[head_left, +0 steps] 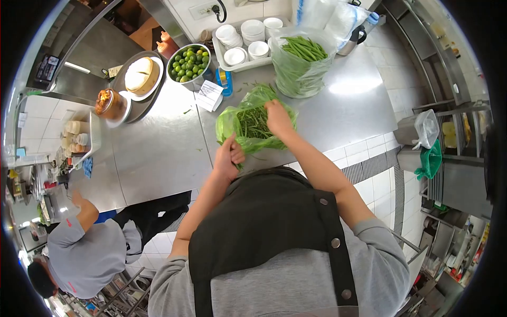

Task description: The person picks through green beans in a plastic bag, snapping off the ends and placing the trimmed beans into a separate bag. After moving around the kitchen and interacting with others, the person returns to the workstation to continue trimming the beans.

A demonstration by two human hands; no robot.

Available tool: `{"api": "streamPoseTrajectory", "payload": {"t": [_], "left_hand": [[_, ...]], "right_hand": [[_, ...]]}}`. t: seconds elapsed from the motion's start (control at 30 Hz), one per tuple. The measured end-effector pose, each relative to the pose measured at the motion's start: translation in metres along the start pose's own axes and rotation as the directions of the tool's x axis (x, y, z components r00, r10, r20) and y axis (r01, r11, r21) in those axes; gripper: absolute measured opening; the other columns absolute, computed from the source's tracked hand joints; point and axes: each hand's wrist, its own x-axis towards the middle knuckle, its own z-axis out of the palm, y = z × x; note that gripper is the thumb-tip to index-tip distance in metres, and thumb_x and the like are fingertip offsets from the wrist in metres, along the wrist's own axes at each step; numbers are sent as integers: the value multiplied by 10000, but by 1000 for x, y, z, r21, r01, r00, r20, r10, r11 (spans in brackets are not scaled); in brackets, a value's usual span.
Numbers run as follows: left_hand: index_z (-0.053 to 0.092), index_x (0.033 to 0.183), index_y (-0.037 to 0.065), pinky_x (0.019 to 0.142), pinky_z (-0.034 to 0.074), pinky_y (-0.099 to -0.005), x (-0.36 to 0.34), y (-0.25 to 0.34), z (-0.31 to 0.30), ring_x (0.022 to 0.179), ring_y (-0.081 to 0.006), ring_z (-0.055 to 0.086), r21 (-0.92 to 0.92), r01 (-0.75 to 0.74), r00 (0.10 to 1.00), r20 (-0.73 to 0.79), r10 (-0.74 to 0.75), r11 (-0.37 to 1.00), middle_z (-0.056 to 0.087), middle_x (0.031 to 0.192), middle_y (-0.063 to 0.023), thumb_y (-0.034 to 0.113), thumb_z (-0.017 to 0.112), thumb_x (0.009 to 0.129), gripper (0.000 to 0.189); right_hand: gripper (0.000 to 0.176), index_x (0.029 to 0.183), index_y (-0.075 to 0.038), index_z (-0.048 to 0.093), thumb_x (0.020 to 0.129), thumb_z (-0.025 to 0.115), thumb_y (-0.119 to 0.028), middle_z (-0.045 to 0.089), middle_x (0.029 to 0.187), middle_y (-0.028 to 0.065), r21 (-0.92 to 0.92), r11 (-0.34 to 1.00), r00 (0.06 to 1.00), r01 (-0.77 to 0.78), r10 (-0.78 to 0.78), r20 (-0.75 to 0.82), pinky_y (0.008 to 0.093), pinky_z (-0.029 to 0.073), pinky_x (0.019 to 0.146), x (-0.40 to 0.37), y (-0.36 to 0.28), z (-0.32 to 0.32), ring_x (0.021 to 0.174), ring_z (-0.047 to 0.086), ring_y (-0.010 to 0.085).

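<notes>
A green plastic bag (226,122) sits near the front edge of the steel counter, its mouth spread and green bean trimmings (254,124) inside. My left hand (228,157) is closed on the bag's near left edge. At the bag's right side, my right hand (278,117) is closed with its fingertips at the rim; it looks like it grips the plastic. Behind, to the right, stands a clear plastic bag (298,79) filled with whole green beans (304,48).
A metal bowl of limes (188,64), a blue tape dispenser (224,82), a paper slip (210,96) and a tray of white cups (248,64) line the back. A cake (142,75) stands left on a round tray. A co-worker (92,248) is at lower left.
</notes>
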Motion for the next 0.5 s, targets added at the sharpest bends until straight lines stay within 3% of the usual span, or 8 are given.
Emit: {"api": "streamPoseTrajectory", "payload": {"t": [0.07,0.2,0.3,0.4,0.5], "left_hand": [[460,755,123,415,264,-234,-4,-11,1,432,-64,268,24,68,997,37,-69,997,292,549,62,286,580,998,316],[497,765,83,428,262,-240,-4,-21,9,456,-70,308,119,131,990,44,-137,984,328,549,57,247,612,977,292],[514,780,64,430,270,-234,-10,-20,22,448,-68,316,230,140,988,27,-150,963,375,569,48,221,611,979,272],[539,810,48,430,259,-232,-19,-29,24,441,-68,311,442,145,965,135,-226,885,420,598,34,218,619,975,250],[572,822,47,430,258,-232,-13,-23,23,440,-65,326,402,163,958,153,-241,901,438,616,28,209,634,963,223]], "right_hand": [[252,998,19,628,769,551,91,604,1116,212,61,997,999,-37,36,10,460,473,909,1,21,-12,1068,572,410],[81,793,-1,667,739,710,-44,612,1043,192,153,988,981,1,-30,193,438,482,864,4,35,-29,990,596,379],[141,705,-14,662,717,768,-107,612,996,180,80,996,994,-37,28,108,428,489,848,3,23,-26,951,605,362],[141,717,-20,668,736,765,-119,612,969,182,34,998,998,58,-59,25,435,497,823,2,22,-17,925,610,365],[151,755,-20,663,741,769,-127,632,937,156,143,990,997,7,-17,70,380,509,784,6,21,-27,855,630,301]]}}
